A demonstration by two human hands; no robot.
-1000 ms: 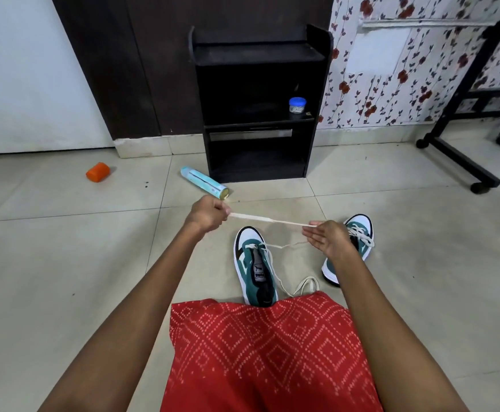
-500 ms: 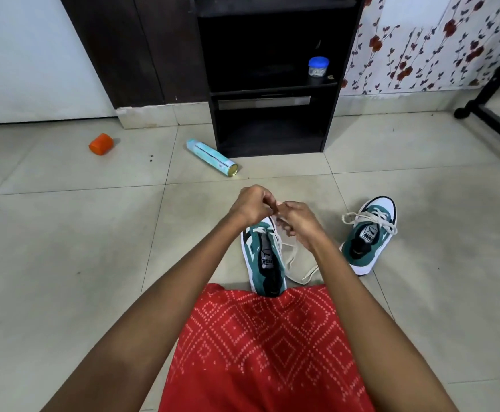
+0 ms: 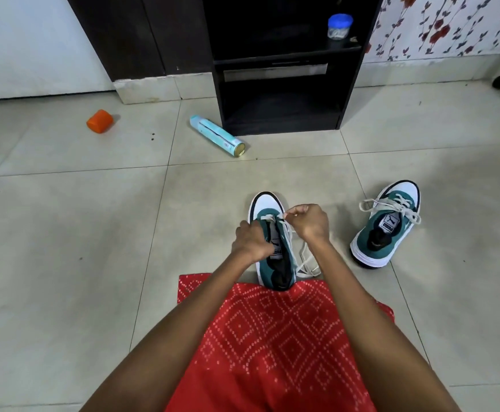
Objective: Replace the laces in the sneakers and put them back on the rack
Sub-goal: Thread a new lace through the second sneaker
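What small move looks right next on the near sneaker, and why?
Probably thread the white flat lace through the next eyelet: the right hand pinches its tip at the toe-end eyelets of the green-and-white sneaker, the left hand grips the shoe's side, and loose lace trails alongside.

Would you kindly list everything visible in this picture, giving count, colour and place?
half-laced low-top sneaker: 1, green and white, floor centre, between the hands.
laced low-top sneaker: 1, green and white, floor right.
flat cloth lace: 1, white, partly threaded, rest looped beside the half-laced sneaker.
wooden shoe rack: 1, black, against the wall.
small plastic jar: 1, clear with blue lid, on the rack's shelf.
spray can: 1, pale blue, lying left of the rack.
plastic cap: 1, orange, floor far left.
tiled floor: 1, beige.
patterned garment: 1, red, over the lap.
left hand grip: 1, holds the half-laced sneaker's side.
right hand grip: 1, pinches the lace.
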